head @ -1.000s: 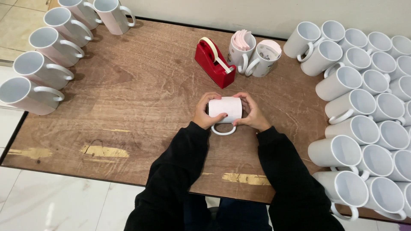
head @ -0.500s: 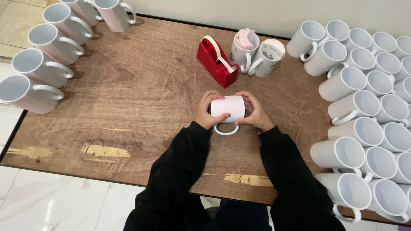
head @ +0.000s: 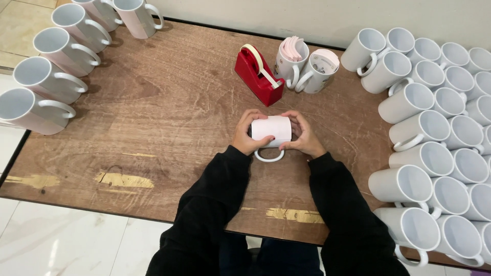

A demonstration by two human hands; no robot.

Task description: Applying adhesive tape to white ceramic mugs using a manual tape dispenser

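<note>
- Left hand (head: 247,134) grips the left end of a white mug (head: 271,131) lying on its side, fingers curled over the top, thumb low near the table.
- Right hand (head: 303,135) clasps the mug's other end the same way; both hands are closed on it, none free.
- I see the mug wrapped in a pale pinkish sheet, its handle (head: 269,155) pointing toward me and resting on the wooden table (head: 169,117), about mid-table, nearer the front edge.
- Against the frame half a second back: the grip looks unchanged and the mug sits at the same spot. The thumbs may have shifted slightly; I cannot tell for sure. The view has drifted a touch, nothing more.
- Just beyond the hands, a red tape dispenser (head: 258,75) stands with a strip of pale tape over its top, apart from the mug.
- Beside the dispenser to its right, two mugs (head: 306,69) stand touching; the left one holds rolled pinkish sheets, the other is wrapped, lying tilted.
- Far left, a row of wrapped mugs (head: 46,82) lies on its side along the table edge, openings facing up-left.
- Far right, a dense cluster of plain white mugs (head: 440,133) lies packed together, well apart from the hands.
- No change in either group since the earlier frame.
</note>
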